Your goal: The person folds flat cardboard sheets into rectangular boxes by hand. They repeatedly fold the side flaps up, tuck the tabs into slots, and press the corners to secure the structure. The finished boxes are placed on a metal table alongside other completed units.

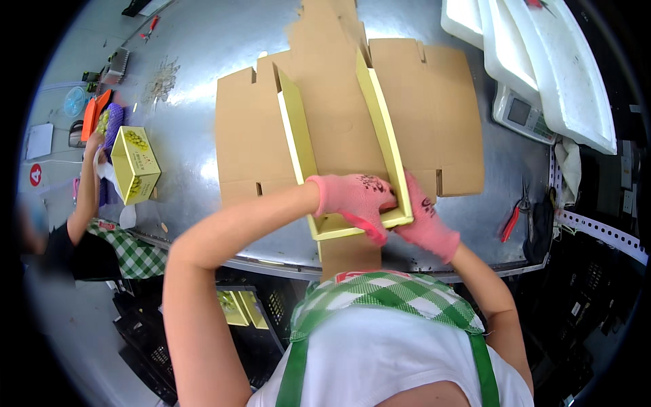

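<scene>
A partly folded cardboard box [339,129], brown inside with pale yellow-green walls, lies in front of me. Two long side walls and the near end stand up, while wide brown flaps spread flat to the left and right. In a pink glove, my left hand [356,200] reaches inside the near right corner, its thumb over the near end wall [339,229] and its fingers closed on the cardboard. My right hand [428,220], gloved alike, holds that same corner from outside; some of its fingers are hidden behind the wall.
The metal table [190,88] carries red-handled pliers [513,218] on the right, near a scale [522,115] and white foam lids [542,61]. At left, a co-worker's hand [95,141] is by grapes and a finished yellow box [139,165]. A black crate [271,315] stands below the edge.
</scene>
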The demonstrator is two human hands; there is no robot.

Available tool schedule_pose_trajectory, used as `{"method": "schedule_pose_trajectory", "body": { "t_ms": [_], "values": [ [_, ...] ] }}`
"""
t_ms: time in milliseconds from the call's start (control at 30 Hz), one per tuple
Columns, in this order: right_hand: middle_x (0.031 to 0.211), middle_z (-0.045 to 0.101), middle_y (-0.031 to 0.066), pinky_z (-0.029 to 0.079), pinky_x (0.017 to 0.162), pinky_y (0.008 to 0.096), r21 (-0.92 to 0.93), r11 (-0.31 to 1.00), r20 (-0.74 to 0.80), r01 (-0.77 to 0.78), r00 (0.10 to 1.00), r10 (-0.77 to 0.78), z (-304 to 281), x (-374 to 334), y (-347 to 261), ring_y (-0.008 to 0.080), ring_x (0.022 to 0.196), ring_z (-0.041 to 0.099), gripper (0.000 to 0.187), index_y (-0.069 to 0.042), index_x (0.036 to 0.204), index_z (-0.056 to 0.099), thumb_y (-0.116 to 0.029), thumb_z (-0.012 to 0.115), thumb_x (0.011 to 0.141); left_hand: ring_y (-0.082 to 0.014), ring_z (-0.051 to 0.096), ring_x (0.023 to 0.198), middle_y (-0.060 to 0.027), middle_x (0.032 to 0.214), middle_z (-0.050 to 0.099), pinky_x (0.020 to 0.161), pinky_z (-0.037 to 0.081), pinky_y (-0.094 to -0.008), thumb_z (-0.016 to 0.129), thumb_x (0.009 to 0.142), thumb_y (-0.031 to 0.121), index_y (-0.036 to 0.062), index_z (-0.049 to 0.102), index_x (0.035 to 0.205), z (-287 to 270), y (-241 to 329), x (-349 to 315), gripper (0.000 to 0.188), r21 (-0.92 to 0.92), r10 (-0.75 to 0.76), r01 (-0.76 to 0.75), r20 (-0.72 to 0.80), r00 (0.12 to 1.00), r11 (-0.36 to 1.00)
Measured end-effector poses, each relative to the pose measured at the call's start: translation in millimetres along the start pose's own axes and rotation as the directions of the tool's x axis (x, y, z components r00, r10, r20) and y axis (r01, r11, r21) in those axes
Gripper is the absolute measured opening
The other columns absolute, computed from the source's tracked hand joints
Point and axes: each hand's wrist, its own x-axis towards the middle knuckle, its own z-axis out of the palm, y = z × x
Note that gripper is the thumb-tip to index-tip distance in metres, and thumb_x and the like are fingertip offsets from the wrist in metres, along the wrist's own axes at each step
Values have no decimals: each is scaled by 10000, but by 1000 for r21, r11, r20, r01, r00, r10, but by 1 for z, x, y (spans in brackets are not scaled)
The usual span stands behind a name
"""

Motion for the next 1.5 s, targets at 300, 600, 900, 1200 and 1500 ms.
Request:
{"method": "schedule_pose_trajectory", "body": {
  "t_ms": [300,600,900,1200,1500],
  "values": [
    [1304,446,173,339,1033,437,-376,796,242,473,880,-409,-47,41,-111,349,1237,404,725,-26,1325,391,-206,737,713,-324,409,1241,-166,1310,443,1065,289,-435,662,801,362,54,502,1259,80,-2,-88,575,27,29,-168,-1000,9,985],
    [1120,470,145,491,760,369,-518,856,829,10,255,498,14,123,-106,251,861,586,653,-46,1329,381,-224,571,729,-255,188,1396,-155,1499,217,1135,156,-366,266,995,457,18,118,1472,140,-76,-15,665,-419,-401,-642,-897,184,642],
    [1289,400,172,387,979,436,-479,871,874,110,145,463,29,134,-82,353,1219,396,830,-67,1371,345,-292,635,627,-221,546,1094,-117,1241,483,902,488,-347,396,973,339,71,329,1361,120,-62,-12,476,-533,-540,-845,-724,430,42],
    [1249,423,180,410,947,432,-402,899,915,176,125,385,36,143,-78,346,1178,432,808,-1,1269,428,-267,655,541,-202,564,1063,-122,1258,461,870,520,-343,442,959,334,80,261,1391,119,-71,-6,533,-510,-443,-859,-760,475,-48],
    [919,561,146,452,833,376,-364,736,822,570,568,-34,14,102,-85,308,947,560,464,5,1024,485,-315,650,731,-211,247,1367,-94,1487,215,1125,234,-368,396,972,402,104,48,1493,122,-59,-27,694,-568,-492,-726,-793,359,386]
  ]
}}
